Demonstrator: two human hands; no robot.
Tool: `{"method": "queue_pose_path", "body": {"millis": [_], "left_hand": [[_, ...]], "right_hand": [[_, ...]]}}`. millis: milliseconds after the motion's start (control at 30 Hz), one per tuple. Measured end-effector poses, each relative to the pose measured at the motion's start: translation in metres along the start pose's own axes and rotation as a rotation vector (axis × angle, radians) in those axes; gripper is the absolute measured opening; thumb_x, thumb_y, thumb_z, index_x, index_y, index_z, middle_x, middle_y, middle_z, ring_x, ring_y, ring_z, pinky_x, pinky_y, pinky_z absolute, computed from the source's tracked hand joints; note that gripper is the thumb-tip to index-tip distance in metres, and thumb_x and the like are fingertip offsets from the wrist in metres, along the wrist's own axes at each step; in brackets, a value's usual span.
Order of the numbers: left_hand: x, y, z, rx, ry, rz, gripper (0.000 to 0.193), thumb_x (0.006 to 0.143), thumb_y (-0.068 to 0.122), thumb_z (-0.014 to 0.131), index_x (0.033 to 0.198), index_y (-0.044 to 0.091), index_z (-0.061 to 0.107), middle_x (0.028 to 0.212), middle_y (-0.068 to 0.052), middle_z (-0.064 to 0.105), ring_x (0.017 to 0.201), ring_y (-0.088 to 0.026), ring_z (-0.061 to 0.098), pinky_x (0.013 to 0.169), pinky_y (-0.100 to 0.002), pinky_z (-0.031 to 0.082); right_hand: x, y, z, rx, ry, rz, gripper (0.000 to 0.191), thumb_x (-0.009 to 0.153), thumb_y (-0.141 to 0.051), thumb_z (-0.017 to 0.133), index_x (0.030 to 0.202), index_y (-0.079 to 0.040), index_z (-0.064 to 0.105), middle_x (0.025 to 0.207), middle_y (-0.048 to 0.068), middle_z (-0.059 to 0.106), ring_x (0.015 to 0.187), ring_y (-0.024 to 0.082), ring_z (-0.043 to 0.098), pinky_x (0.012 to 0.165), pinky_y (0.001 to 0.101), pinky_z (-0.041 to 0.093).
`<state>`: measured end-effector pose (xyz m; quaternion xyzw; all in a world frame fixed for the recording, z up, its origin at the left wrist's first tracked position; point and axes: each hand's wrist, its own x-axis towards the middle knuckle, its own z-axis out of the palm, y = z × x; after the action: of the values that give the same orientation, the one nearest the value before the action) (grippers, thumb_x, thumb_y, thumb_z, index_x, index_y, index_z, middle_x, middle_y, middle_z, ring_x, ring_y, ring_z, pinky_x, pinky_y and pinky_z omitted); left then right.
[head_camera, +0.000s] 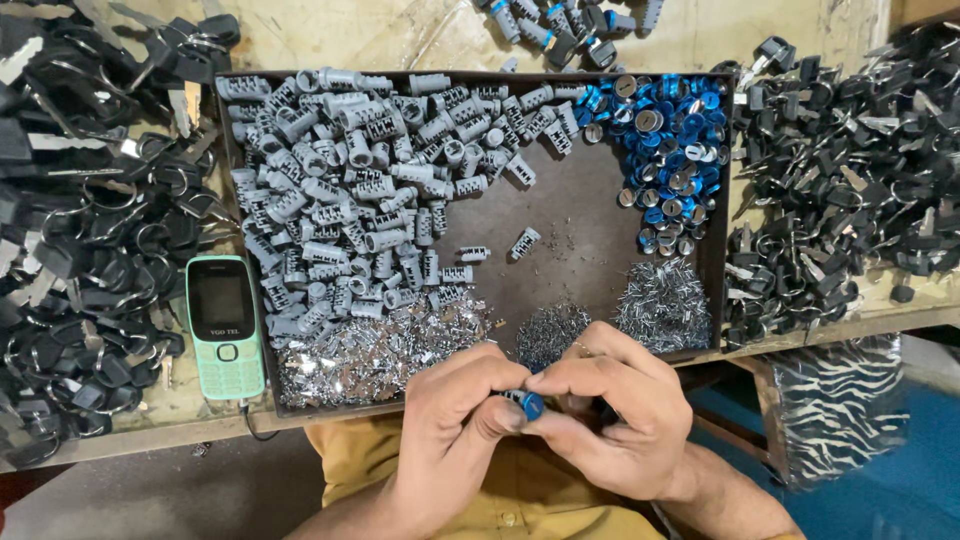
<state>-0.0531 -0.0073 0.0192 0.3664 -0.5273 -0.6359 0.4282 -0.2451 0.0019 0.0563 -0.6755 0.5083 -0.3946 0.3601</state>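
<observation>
Your left hand (455, 415) and right hand (610, 410) meet just below the near rim of the shallow tray (560, 215), fingertips of both pinched shut on one small lock cylinder with a blue cap (527, 403); what else they hold is hidden. Inside the tray, a large heap of bare grey cylinders (350, 170) fills the far left, loose blue caps (668, 135) fill the far right corner, and small metal pins (375, 350) lie along the near edge. Only a few capped cylinders (565, 22) lie beyond the tray's far rim, so, judging by the heaps, most of the assembly remains undone.
</observation>
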Motion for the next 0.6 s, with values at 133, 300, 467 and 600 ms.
{"method": "queue_pose_path", "body": {"millis": [133, 300, 467, 600], "left_hand": [[0.001, -0.003, 0.002, -0.132, -0.029, -0.023, 0.037, 0.103, 0.038, 0.064, 0.103, 0.001, 0.069, 0.081, -0.003, 0.059, 0.071, -0.012, 0.055, 0.063, -0.027, 0.043], [0.002, -0.005, 0.004, -0.101, 0.005, -0.035, 0.038, 0.103, 0.040, 0.063, 0.104, 0.002, 0.071, 0.079, -0.002, 0.059, 0.067, -0.011, 0.056, 0.059, -0.026, 0.044], [0.001, -0.004, 0.002, -0.050, 0.024, -0.027, 0.039, 0.105, 0.040, 0.061, 0.104, 0.002, 0.069, 0.079, -0.002, 0.059, 0.068, -0.011, 0.055, 0.060, -0.026, 0.043], [0.000, -0.002, 0.001, -0.009, 0.023, -0.026, 0.040, 0.106, 0.040, 0.059, 0.101, 0.002, 0.068, 0.078, -0.003, 0.057, 0.066, -0.012, 0.054, 0.059, -0.026, 0.043]], "right_hand": [[-0.004, -0.001, 0.002, 0.049, 0.016, 0.042, 0.045, 0.067, -0.015, 0.096, 0.103, -0.003, 0.072, 0.083, 0.004, 0.064, 0.059, 0.006, 0.048, 0.052, 0.0208, 0.036], [-0.004, -0.001, 0.008, 0.058, 0.074, 0.088, 0.034, 0.075, -0.010, 0.092, 0.102, -0.005, 0.072, 0.087, 0.003, 0.063, 0.068, 0.007, 0.056, 0.059, 0.0203, 0.042], [-0.003, -0.002, 0.011, 0.116, 0.078, 0.134, 0.028, 0.079, -0.011, 0.088, 0.102, -0.003, 0.072, 0.088, 0.005, 0.064, 0.068, 0.008, 0.056, 0.061, 0.0209, 0.044], [-0.004, -0.003, 0.011, 0.064, 0.077, 0.098, 0.030, 0.080, -0.014, 0.088, 0.102, -0.003, 0.072, 0.087, 0.005, 0.064, 0.069, 0.011, 0.058, 0.061, 0.0220, 0.044]]}}
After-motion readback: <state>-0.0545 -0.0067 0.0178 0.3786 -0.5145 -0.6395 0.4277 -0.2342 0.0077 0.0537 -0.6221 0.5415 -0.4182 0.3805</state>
